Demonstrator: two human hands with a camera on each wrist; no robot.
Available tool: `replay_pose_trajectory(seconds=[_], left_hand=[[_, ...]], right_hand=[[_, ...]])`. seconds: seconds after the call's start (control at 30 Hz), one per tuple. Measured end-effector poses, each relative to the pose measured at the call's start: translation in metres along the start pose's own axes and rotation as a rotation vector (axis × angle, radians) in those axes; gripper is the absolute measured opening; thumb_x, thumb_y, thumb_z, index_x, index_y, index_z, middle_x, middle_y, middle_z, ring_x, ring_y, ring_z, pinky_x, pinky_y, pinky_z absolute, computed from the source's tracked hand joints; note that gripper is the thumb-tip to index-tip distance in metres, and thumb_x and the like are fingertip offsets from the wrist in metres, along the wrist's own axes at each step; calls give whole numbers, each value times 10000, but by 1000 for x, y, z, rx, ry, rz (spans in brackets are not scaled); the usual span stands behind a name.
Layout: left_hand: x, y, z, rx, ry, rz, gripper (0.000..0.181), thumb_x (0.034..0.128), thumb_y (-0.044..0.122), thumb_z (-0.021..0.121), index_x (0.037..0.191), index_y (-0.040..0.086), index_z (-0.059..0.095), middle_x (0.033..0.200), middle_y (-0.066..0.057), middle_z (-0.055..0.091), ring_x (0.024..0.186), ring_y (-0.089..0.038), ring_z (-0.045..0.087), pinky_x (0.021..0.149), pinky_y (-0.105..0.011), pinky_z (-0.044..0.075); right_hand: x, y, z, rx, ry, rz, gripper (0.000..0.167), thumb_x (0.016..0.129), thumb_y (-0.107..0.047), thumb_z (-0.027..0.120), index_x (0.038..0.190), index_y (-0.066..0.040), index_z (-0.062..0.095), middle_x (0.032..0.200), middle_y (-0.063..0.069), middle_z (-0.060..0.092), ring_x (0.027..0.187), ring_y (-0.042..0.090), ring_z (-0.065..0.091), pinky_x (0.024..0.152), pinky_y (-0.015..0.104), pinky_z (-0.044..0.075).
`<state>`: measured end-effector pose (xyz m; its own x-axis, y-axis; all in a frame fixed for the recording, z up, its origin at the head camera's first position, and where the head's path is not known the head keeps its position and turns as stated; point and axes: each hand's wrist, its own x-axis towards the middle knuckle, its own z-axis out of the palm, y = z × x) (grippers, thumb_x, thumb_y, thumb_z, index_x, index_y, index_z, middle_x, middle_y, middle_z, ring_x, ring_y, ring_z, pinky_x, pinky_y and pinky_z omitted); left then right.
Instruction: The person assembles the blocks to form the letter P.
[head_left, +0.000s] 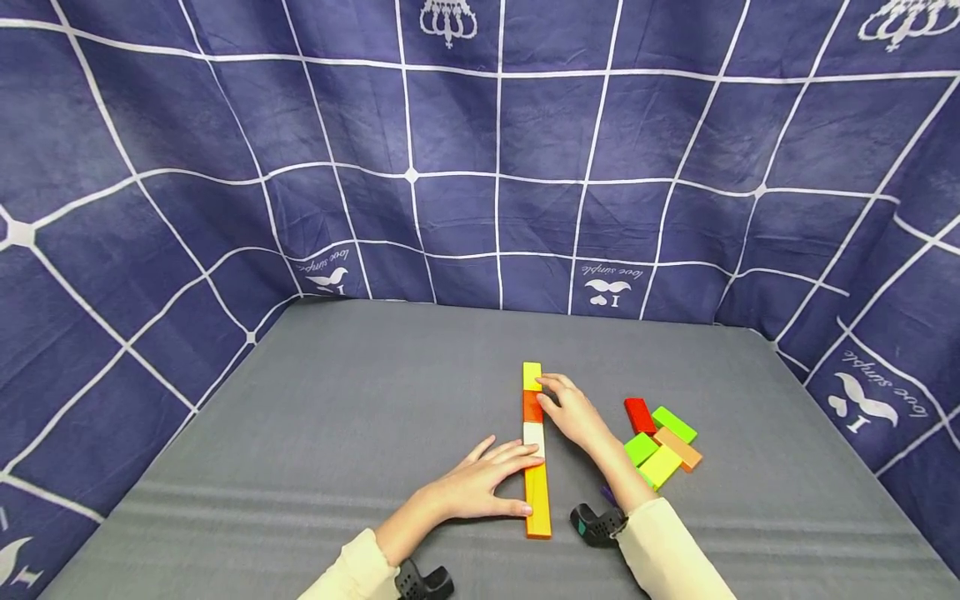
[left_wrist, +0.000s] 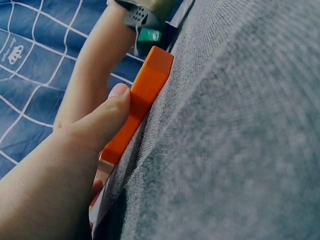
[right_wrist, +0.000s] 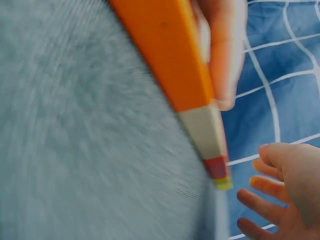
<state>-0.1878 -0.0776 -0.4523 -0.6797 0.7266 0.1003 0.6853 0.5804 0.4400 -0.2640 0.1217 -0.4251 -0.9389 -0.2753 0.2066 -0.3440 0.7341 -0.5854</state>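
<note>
A straight row of blocks runs away from me on the table: a long yellow-orange block (head_left: 537,500) nearest, then a white block (head_left: 533,437), an orange-red block (head_left: 532,407) and a yellow block (head_left: 531,375) farthest. My left hand (head_left: 480,486) lies at the row's left side, its extended fingers reaching over the white and yellow-orange blocks. In the left wrist view its thumb touches the side of the orange block (left_wrist: 141,102). My right hand (head_left: 573,414) is at the far end's right side, fingers spread and holding nothing; the right wrist view shows its fingers (right_wrist: 267,187) loosely bent.
Right of my right forearm lies a loose group: a red block (head_left: 639,415), green blocks (head_left: 675,424), an orange block (head_left: 678,448) and a yellow-green block (head_left: 660,467). A purple piece (head_left: 609,497) is mostly hidden by that arm. A blue curtain (head_left: 465,208) surrounds the grey table (head_left: 337,417).
</note>
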Motion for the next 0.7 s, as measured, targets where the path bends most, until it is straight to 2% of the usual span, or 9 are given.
replay_pose_trajectory(seconds=[0.27,0.43,0.6,0.7], left_hand=[[0,0,1,-7,-1,0,616,835,606,474,1383,364,331,1473,153,284,1381,-105,244,1124,-519,123],[-1,1,1,-12,-4,-6,614,834,604,478,1380,356,343,1473,158,282,1379,-77,242,1120,-523,129],[-1,1,0,-1,8,1,611,837,590,486,1380,349,345,1471,149,293,1377,-79,249,1120,-519,134],[-1,1,-1,18,9,10,616,838,587,488,1383,343,341,1471,145,295,1377,-82,251,1123,-509,138]], right_hand=[[-29,-1,-39,-80,66,-9,357,898,-211,556,1233,-89,564,1227,102,566,1091,280,562,872,480,470],[-54,4,-62,-139,54,-20,345,899,-207,557,1215,-69,575,1155,116,602,1043,278,582,841,460,485],[-82,10,-77,-217,58,-53,269,875,-173,591,1118,-64,633,1101,108,633,979,281,613,794,447,499],[-101,11,-80,-287,68,-62,179,835,-170,634,1001,-123,682,1007,22,663,894,201,625,707,387,506]])
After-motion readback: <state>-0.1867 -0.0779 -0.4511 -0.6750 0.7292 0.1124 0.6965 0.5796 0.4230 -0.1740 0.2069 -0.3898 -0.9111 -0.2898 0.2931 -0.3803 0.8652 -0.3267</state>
